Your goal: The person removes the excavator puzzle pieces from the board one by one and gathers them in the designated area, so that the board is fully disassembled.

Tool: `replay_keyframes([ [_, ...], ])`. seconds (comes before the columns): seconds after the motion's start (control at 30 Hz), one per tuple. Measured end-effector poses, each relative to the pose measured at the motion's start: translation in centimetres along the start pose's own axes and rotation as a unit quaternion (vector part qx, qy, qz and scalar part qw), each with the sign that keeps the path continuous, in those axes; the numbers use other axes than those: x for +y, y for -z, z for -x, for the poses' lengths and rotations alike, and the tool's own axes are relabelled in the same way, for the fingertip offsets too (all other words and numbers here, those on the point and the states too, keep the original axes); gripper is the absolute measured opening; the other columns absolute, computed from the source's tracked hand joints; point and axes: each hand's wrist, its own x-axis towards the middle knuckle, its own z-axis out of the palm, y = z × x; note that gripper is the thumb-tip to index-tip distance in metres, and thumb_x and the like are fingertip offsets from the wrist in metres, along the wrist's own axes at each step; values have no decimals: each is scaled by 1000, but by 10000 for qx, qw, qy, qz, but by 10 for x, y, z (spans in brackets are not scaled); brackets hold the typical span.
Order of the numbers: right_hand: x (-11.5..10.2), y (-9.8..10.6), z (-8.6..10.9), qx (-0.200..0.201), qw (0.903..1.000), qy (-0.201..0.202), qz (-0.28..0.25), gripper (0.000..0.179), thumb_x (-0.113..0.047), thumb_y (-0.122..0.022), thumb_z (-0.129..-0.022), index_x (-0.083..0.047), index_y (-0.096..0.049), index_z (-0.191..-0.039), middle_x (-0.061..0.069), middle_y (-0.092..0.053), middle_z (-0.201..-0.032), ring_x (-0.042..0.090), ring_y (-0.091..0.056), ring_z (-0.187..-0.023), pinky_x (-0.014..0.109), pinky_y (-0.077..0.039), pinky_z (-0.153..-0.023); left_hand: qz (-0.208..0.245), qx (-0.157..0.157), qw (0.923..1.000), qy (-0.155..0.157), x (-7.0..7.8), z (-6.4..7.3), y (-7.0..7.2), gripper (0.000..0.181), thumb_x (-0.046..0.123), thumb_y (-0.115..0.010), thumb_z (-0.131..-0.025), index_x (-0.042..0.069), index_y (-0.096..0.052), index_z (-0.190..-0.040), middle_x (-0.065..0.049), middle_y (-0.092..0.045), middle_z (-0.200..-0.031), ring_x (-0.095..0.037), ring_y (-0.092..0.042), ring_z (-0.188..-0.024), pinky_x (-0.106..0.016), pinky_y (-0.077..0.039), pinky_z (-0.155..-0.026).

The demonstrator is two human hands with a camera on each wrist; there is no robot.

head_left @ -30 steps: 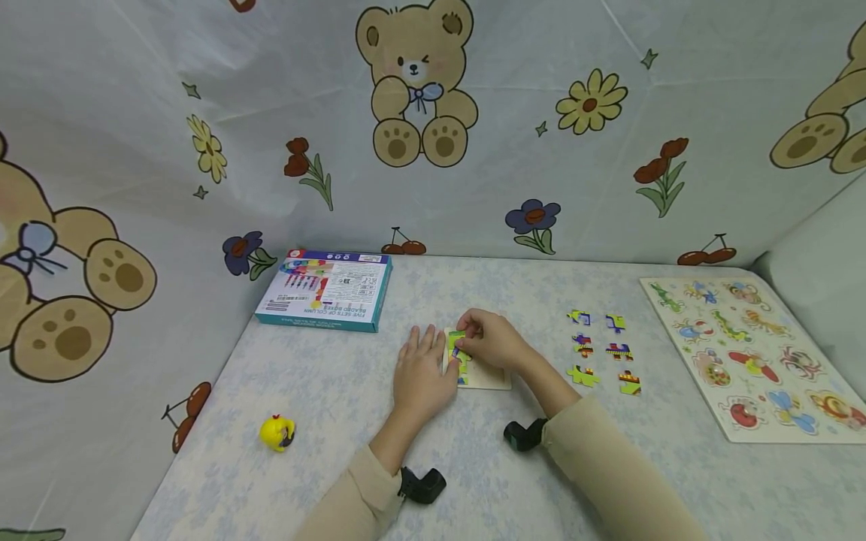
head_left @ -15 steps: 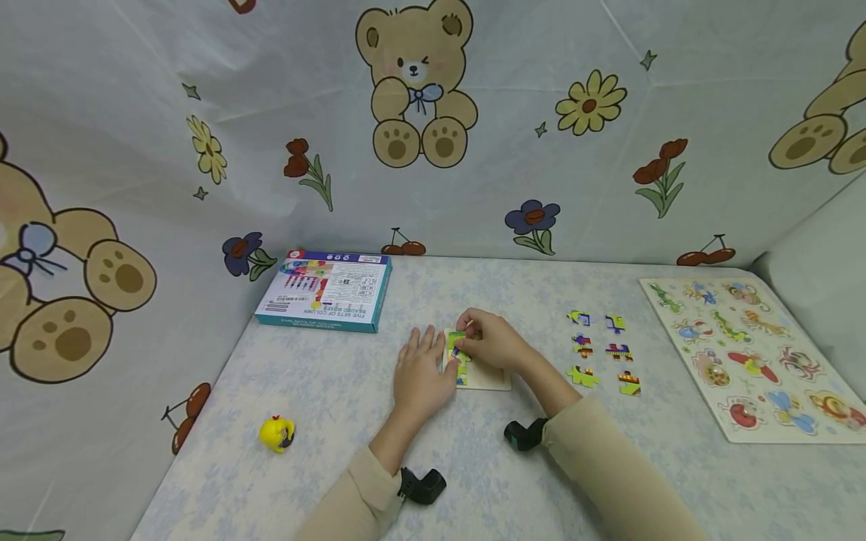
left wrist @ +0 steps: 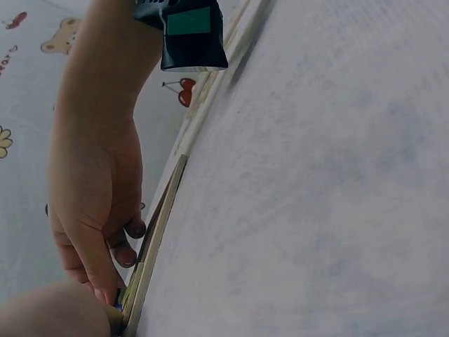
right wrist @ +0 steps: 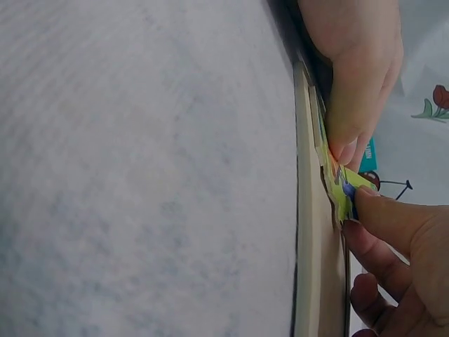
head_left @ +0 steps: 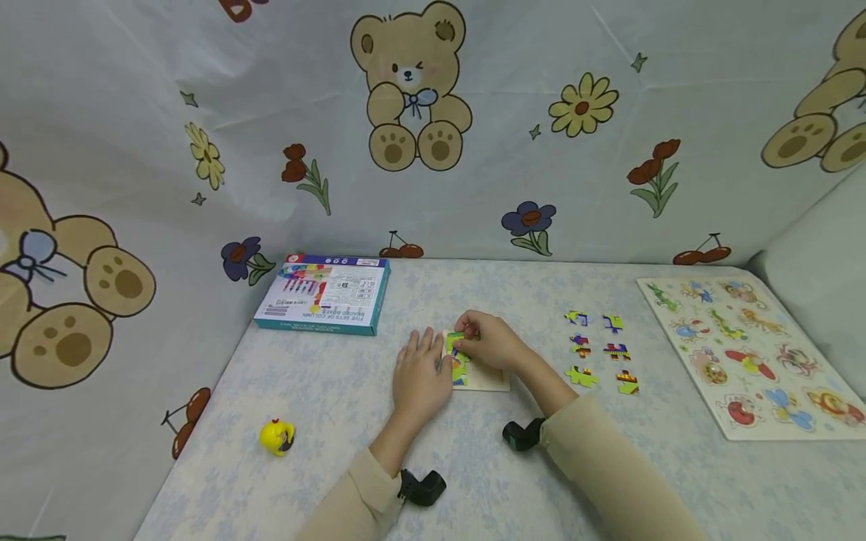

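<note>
A small wooden puzzle board point(head_left: 489, 380) lies on the table between the hands, with bright yellow-green jigsaw pieces along its left side. The left hand point(head_left: 421, 382) rests by that side, fingers stretched out and thumb at the pieces. From the right, the right hand point(head_left: 492, 343) reaches over the board's far part. In the right wrist view its thumb and a finger pinch a yellow, blue and green jigsaw piece point(right wrist: 358, 181), slightly tilted at the board. The left thumb point(right wrist: 344, 144) presses right beside this piece. The fingers partly cover the fitted pieces in the head view.
Several loose jigsaw pieces point(head_left: 582, 376) lie in two columns right of the board. A large insect-picture board point(head_left: 720, 383) is at the far right. A flat box point(head_left: 352, 297) lies at the back left, and a small yellow toy point(head_left: 276, 436) sits at the front left.
The head view has tilted slightly, shifting the whole scene a little. Both hands keep nearly the same place at the board, and the right hand still pinches the jigsaw piece.
</note>
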Motion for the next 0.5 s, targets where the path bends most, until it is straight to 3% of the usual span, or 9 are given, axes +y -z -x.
replay_keyframes([
  [0.23,0,-1,-1,-59,10000,28,39,15,-19,-71,-92,-16,-60,-102,2,-60,-88,15,-54,-75,28,-45,-68,-14,15,10000,61,1,0,1,51,37,-50,-100,13,-52,-145,-6,-38,-158,-29,-22,-153,-52,-20,-123],
  [0.5,-7,0,0,-33,9996,-292,19,14,-19,-71,-92,-14,-62,-103,2,-61,-87,16,-55,-77,28,-45,-69,-84,66,9999,-26,4,1,4,51,36,-53,-99,13,-52,-145,-7,-40,-157,-31,-24,-152,-53,-22,-123],
])
